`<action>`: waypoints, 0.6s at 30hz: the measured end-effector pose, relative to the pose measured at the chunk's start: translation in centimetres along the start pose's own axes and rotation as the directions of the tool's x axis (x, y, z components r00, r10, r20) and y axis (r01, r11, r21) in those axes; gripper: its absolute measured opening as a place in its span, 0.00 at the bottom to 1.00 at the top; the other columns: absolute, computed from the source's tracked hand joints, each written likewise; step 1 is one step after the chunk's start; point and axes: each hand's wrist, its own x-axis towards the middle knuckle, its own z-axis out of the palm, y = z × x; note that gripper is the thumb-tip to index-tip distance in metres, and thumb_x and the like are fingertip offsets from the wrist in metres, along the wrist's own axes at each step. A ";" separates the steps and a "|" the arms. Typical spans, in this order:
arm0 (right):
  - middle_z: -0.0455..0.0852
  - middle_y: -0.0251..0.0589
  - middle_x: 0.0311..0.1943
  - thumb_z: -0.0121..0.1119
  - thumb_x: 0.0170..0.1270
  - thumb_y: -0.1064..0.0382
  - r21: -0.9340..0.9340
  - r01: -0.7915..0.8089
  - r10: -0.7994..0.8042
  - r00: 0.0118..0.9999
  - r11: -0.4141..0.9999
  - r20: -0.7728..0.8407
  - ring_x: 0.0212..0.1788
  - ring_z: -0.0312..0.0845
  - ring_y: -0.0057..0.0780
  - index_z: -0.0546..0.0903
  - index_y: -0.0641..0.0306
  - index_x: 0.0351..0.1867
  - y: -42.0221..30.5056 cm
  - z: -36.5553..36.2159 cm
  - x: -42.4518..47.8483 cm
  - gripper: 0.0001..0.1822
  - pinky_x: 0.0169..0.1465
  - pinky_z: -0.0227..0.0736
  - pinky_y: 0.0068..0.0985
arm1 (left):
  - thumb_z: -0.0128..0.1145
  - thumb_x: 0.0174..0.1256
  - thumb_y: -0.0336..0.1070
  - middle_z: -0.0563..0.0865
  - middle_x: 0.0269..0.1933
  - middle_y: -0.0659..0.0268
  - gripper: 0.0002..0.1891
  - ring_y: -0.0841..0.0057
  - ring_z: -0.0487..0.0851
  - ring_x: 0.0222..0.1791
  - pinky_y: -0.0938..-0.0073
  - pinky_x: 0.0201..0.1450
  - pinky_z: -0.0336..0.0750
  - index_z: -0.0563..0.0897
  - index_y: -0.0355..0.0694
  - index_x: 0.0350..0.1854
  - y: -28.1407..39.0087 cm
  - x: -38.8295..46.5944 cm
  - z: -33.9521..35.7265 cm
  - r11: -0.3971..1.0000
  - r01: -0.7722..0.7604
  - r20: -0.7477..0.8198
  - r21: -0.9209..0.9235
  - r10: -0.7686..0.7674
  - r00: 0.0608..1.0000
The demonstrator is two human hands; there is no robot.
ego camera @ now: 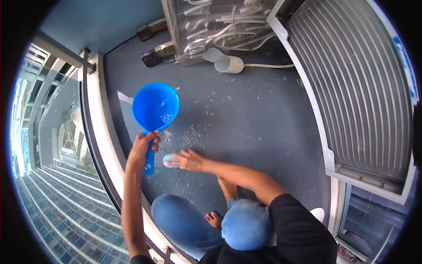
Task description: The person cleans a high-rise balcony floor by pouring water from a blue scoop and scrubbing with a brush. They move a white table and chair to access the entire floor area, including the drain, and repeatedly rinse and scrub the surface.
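Note:
My left hand (144, 146) grips the handle of a blue plastic dipper (155, 104), fingers wrapped around it. The dipper's round bowl faces up toward me, with shiny reflections that look like water at its lower right. My right hand (191, 160) reaches across low over the floor, fingers spread, on a pale blue oval scrubber (170, 161). Whether it is a brush or a sponge I cannot tell. The grey floor (250, 122) around both hands is wet, with splashes and bubbles.
A glass railing with a pale bottom rail (100, 109) runs along the left, high above a building. A finned outdoor unit (356, 92) fills the right. Ahead lie a white pipe fitting (229, 64) with a hose and a plastic-wrapped unit (227, 26). My bare foot (214, 220) is below.

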 end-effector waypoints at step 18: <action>0.76 0.33 0.50 0.66 0.49 0.53 -0.120 -0.342 0.278 0.888 0.932 -0.366 0.42 0.74 0.37 0.72 0.41 0.60 15.0 -7.3 -3.5 0.32 0.40 0.77 0.29 | 0.61 0.58 0.45 0.71 0.19 0.74 0.15 0.86 0.69 0.15 0.84 0.21 0.65 0.77 0.39 0.36 -0.9 13.8 -8.2 0.981 0.030 -0.105 0.191 -0.010 0.994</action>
